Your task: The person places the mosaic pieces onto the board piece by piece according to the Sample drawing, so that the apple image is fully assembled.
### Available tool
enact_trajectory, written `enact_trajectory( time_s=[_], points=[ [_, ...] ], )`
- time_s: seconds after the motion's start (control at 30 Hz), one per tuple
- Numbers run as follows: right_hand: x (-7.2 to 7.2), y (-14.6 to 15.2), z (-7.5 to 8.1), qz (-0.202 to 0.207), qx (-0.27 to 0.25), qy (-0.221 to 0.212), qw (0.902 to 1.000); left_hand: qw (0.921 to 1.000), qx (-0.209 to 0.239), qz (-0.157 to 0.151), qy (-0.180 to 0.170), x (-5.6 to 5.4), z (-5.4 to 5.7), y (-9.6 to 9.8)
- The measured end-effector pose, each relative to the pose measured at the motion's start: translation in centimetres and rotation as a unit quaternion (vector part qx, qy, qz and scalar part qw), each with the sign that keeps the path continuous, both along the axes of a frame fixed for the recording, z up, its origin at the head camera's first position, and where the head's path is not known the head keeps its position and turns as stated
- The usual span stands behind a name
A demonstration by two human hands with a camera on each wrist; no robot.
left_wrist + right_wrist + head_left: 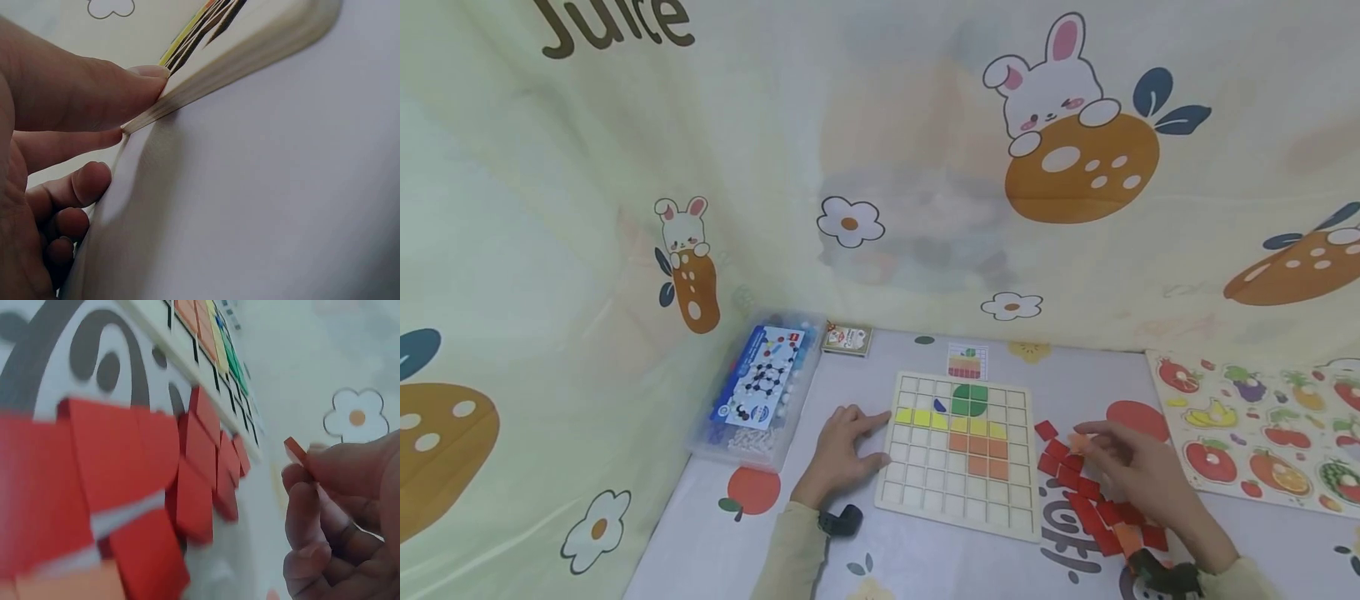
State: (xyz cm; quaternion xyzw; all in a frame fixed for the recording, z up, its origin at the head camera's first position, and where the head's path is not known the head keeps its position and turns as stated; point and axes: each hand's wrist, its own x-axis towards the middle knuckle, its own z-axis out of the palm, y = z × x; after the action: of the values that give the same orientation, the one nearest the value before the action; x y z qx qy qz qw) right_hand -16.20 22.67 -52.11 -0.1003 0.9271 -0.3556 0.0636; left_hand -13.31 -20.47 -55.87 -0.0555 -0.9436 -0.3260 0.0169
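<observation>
Grid board (pixel 917 477), orange tile (pixel 1078 442) and red tiles (pixel 1088 488)
Board lies flat, partly filled with green pieces (pixel 978 397), yellow pieces (pixel 921 418), orange pieces (pixel 978 443) and a blue piece (pixel 940 406). Tile is held tilted; red tiles lie clustered beside the board's right edge.

Head view: the fruit board (pixel 1236 446) is cut off at the right edge; the right hand (pixel 1138 468) partly hides its pinched orange tile (pixel 1078 443); print on the box (pixel 847 340) is too small to read. Right wrist view: the nearest red tiles (pixel 112 456) are blurred.
</observation>
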Motion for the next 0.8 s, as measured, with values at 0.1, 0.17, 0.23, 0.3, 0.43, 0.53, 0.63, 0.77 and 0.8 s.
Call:
enact_trajectory(
  time_s=[0.1,0.17,0.23,0.3,0.43,0.53,0.63,0.77,0.8],
  points=[
    [-0.1,-1.2,0.2,0.000,-0.005,-0.002,1.0000,1.0000,0.000,-0.001,0.002,0.0,-0.1,0.0],
    [-0.1,-2.1,0.1,0.003,-0.002,0.001,1.0000,1.0000,-0.001,-0.001,0.003,-0.1,-0.2,-0.1],
    [-0.1,-2.9,0.2,0.011,-0.001,0.005,0.9999,1.0000,-0.002,-0.002,0.003,-0.1,-0.3,-0.1],
    [-0.1,-3.9,0.2,0.019,-0.004,0.004,0.9998,1.0000,-0.003,-0.003,0.004,-0.1,-0.5,-0.2],
    [-0.1,-5.9,0.3,0.048,-0.012,0.010,0.9987,1.0000,-0.005,-0.003,0.001,-0.1,-0.6,-0.2],
    [-0.1,-7.3,0.3,0.068,-0.017,0.030,0.9971,1.0000,-0.006,-0.001,-0.003,-0.1,-0.6,-0.2],
    [0.0,-8.8,0.3,0.083,-0.020,0.051,0.9950,1.0000,-0.006,-0.001,-0.004,-0.1,-0.6,-0.2],
    [0.1,-10.7,0.2,0.098,-0.024,0.056,0.9933,1.0000,-0.005,0.000,-0.003,-0.2,-0.6,-0.2],
    [0.2,-11.1,0.2,0.098,-0.022,0.051,0.9937,1.0000,-0.005,0.000,-0.003,-0.2,-0.7,-0.1]
  ],
)
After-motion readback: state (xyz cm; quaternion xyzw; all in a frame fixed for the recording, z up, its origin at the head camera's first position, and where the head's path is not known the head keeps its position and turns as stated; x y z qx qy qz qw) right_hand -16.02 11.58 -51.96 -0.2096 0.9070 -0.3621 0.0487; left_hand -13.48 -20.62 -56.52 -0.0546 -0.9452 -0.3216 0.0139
